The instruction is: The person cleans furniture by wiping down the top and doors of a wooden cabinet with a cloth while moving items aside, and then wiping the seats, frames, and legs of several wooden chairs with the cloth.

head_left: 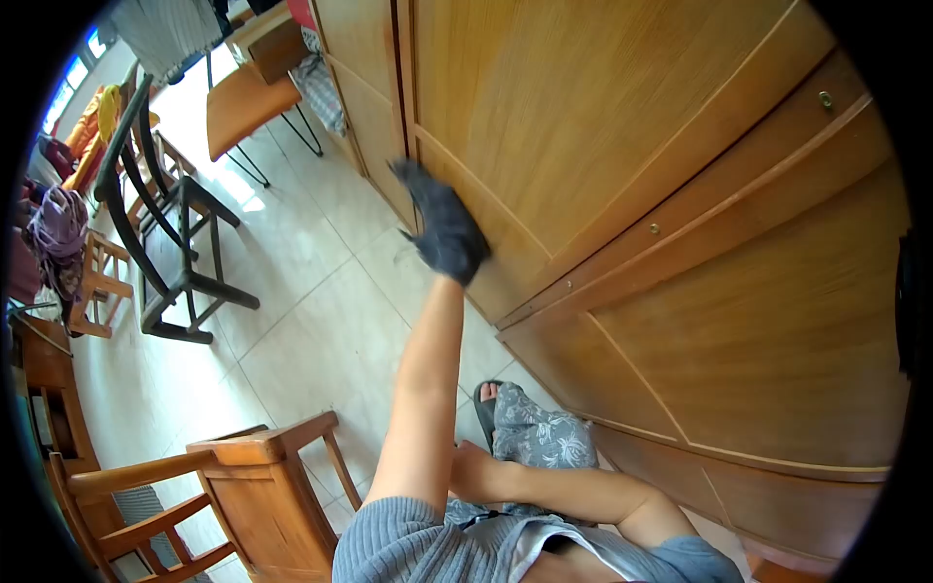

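Tall brown panelled wooden cabinet point(544, 117) ahead and right; left hand point(445, 225) in dark fabric glove point(459, 251) beside it.
Left fingers extended, thumb apart, no grasp visible; contact unclear, blurred. Right hand point(474, 470) low behind left forearm point(426, 374), finger state can't tell. Best: palm flat, light pressure, thumb clear of edges.

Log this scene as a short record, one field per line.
Left hand: in a black glove, reaching beside the cabinet; contact unclear
Right hand: bare, partly hidden behind the left forearm; grip unclear
Cabinet: wooden, panelled
Chairs: dark wooden chair, orange-seated chair, brown armchair
Floor: pale tiles
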Demonstrator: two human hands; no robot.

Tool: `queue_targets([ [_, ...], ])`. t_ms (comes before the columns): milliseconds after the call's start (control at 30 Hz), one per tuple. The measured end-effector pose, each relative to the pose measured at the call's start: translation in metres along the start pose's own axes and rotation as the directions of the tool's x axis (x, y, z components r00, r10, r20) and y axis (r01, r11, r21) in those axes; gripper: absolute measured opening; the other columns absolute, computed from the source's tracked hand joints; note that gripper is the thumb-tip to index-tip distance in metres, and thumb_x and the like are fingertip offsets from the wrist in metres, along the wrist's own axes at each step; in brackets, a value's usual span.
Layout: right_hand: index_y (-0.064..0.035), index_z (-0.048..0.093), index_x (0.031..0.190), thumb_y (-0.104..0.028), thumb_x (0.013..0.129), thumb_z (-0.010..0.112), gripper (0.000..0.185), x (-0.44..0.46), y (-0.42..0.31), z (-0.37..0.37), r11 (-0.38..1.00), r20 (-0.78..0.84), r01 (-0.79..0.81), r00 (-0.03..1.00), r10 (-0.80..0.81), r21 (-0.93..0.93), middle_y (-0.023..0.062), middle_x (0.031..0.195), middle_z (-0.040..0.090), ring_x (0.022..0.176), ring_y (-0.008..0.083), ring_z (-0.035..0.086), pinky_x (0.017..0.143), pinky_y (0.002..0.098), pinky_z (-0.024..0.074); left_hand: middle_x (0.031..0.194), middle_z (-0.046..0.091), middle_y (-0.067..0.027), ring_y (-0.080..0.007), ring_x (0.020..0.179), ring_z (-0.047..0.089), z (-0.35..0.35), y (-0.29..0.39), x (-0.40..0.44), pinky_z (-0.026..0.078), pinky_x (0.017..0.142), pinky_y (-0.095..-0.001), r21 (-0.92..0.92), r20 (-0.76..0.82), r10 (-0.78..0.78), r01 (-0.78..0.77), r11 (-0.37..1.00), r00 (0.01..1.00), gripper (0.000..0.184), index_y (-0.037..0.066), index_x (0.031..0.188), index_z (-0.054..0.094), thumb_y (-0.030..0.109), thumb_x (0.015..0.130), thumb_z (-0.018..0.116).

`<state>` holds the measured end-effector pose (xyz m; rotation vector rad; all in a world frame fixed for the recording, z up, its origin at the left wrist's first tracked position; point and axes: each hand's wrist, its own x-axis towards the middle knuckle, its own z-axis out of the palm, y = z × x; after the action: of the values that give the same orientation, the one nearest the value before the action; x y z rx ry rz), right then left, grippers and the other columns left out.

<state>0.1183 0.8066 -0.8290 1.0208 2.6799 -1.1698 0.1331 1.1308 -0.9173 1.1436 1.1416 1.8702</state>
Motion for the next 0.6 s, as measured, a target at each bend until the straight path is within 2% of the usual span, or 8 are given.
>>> queue_targets([
  [67,-0.0032,0.058,0.095,-0.017,0.078,0.056,0.022,0.002,-0.002,0.004,0.991,0.072,0.029,0.997,-0.019,-0.131,0.0156,0.094,0.058,0.090,0.0284,0.056,0.067,0.0421,0.0445,0.131,0.040,-0.0103,-0.0196,0.115,0.040,-0.005,0.001,-0.045,0.030,0.100,-0.0288,-0.241,0.002,-0.334,0.324,0.915,0.943,0.064,-0.003,0.131,0.032,0.049,0.094,0.028],
  [167,-0.0025,0.058,0.097,-0.014,0.078,0.055,0.022,-0.001,-0.009,0.007,0.990,0.031,0.000,1.000,0.005,-0.143,0.0159,0.098,0.058,0.093,0.0294,0.056,0.074,0.0414,0.0451,0.103,0.044,-0.0095,-0.0196,0.092,0.042,0.016,0.017,-0.055,0.038,0.082,-0.0326,-0.363,-0.107,-0.523,0.456,0.813,0.846,0.026,-0.001,0.105,0.044,0.020,0.090,0.037],
  [233,-0.0031,0.053,0.109,-0.018,0.082,0.053,0.031,0.005,0.000,0.039,0.998,-0.041,0.009,0.999,-0.006,0.065,0.0186,0.112,0.053,0.105,0.0314,0.051,0.080,0.0452,0.0431,0.088,0.040,-0.0087,-0.0214,0.081,0.040,0.039,0.097,-0.021,0.036,0.078,-0.0329,-0.032,-0.170,-0.061,0.056,0.998,0.984,0.008,0.001,0.090,0.043,0.006,0.086,0.038],
  [267,-0.0033,0.051,0.115,-0.020,0.084,0.052,0.035,0.007,0.002,0.052,0.986,-0.078,0.016,0.997,-0.003,0.166,0.0200,0.119,0.050,0.111,0.0324,0.048,0.084,0.0470,0.0421,0.080,0.037,-0.0088,-0.0225,0.075,0.039,0.047,0.147,-0.006,0.035,0.078,-0.0333,0.179,-0.171,0.234,-0.203,0.963,0.957,0.006,0.002,0.083,0.043,0.000,0.084,0.037],
  [333,-0.0028,0.050,0.117,-0.019,0.085,0.051,0.036,0.008,-0.009,0.047,0.902,-0.324,0.105,0.945,0.040,0.420,0.0205,0.120,0.050,0.111,0.0334,0.048,0.087,0.0443,0.0414,0.093,0.041,-0.0137,-0.0272,0.087,0.041,0.049,0.208,-0.003,0.035,0.082,-0.0357,0.402,0.005,0.491,-0.452,0.797,0.871,0.013,0.001,0.094,0.046,0.008,0.082,0.045],
  [433,-0.0023,0.047,0.120,-0.016,0.087,0.049,0.035,-0.006,-0.015,0.047,0.805,-0.045,-0.063,0.993,0.111,0.589,0.0196,0.122,0.048,0.115,0.0344,0.044,0.095,0.0385,0.0366,0.112,0.048,-0.0211,-0.0341,0.105,0.043,0.049,0.243,-0.027,0.035,0.089,-0.0393,0.559,0.379,0.524,-0.639,0.528,0.763,0.035,0.001,0.109,0.052,0.019,0.080,0.055],
  [500,-0.0025,0.047,0.121,-0.015,0.088,0.047,0.035,-0.007,-0.018,0.040,0.866,0.012,-0.054,0.998,0.055,0.498,0.0187,0.124,0.048,0.117,0.0337,0.042,0.098,0.0378,0.0344,0.126,0.040,-0.0246,-0.0418,0.119,0.031,0.046,0.220,-0.035,0.024,0.100,-0.0480,0.356,0.333,0.612,-0.697,0.623,0.717,0.048,0.001,0.119,0.048,0.030,0.081,0.054],
  [600,-0.0027,0.046,0.122,-0.017,0.089,0.044,0.036,-0.019,-0.022,0.065,0.943,0.005,-0.060,0.998,0.062,0.326,0.0168,0.126,0.048,0.119,0.0320,0.040,0.100,0.0366,0.0320,0.133,0.037,-0.0211,-0.0409,0.124,0.029,0.029,0.138,-0.066,0.021,0.105,-0.0453,0.154,0.164,0.518,-0.541,0.827,0.839,0.048,0.003,0.127,0.042,0.027,0.086,0.050],
])
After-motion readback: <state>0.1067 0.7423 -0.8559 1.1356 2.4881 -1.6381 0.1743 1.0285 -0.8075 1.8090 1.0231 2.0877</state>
